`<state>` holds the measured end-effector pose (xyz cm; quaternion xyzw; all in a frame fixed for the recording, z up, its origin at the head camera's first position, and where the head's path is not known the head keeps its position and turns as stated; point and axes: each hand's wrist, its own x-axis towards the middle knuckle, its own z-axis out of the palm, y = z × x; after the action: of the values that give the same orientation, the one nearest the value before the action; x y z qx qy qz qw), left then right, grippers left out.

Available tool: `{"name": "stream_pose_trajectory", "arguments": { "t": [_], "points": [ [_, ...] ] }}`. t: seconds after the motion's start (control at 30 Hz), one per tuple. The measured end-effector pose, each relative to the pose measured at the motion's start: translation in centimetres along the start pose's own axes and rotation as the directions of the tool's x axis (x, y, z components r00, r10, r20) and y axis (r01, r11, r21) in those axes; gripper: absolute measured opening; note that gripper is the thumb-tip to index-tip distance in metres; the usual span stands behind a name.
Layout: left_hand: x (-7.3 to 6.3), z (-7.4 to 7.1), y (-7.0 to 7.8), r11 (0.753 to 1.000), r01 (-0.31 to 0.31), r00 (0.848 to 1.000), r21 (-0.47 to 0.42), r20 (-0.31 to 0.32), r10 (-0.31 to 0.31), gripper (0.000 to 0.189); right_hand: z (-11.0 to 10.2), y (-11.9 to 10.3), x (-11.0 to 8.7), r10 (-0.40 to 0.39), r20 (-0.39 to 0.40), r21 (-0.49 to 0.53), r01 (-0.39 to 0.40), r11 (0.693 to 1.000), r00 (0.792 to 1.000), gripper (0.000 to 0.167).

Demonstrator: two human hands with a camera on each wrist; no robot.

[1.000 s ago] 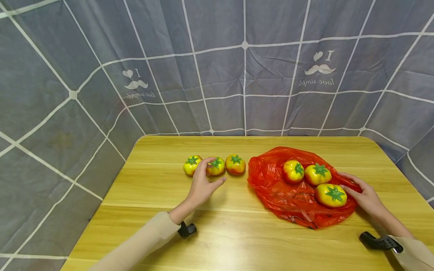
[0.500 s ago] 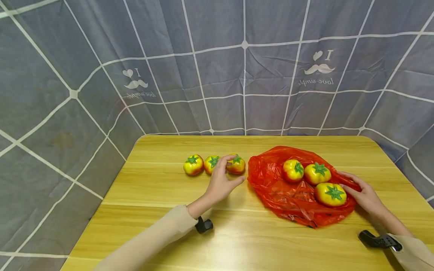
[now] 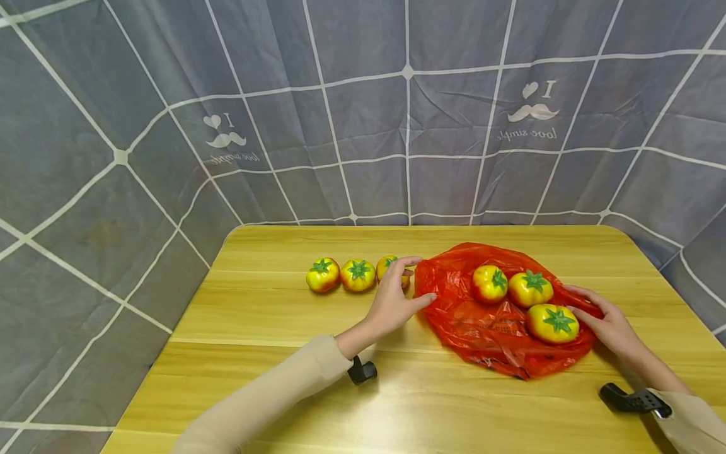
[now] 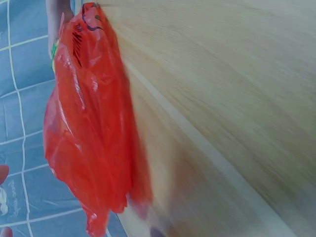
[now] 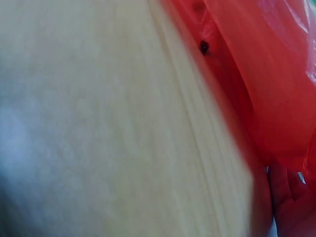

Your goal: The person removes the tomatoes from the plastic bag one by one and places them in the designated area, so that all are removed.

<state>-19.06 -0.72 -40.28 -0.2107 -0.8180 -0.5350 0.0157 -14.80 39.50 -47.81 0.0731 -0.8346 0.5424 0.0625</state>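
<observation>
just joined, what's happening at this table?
A person is handling toy tomatoes. Three lie in a row on the wooden table; the left hand covers the third tomato, beside the red plastic bag. Three more sit on the bag, whose right edge the right hand rests on.

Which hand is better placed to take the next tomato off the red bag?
Likely the right hand: it rests on the red bag touching the nearest tomato. The left hand is beside the row.
</observation>
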Motion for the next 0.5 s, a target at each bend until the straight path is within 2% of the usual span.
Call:
{"name": "stream_pose_trajectory", "arguments": {
  "t": [0.27,0.5],
  "points": [
    [1.1,1.5,1.5,0.999,-0.006,1.000,0.046,0.030,0.004,0.063,-0.2,-0.3,-0.1,0.018,-0.014,-0.063,-0.019,0.998,1.000,0.044],
    [2.2,2.0,2.1,0.994,0.027,0.990,0.106,0.138,-0.042,0.066,-0.1,-0.4,0.0,0.030,-0.014,-0.073,-0.031,0.997,0.999,0.044]
  ]
}}
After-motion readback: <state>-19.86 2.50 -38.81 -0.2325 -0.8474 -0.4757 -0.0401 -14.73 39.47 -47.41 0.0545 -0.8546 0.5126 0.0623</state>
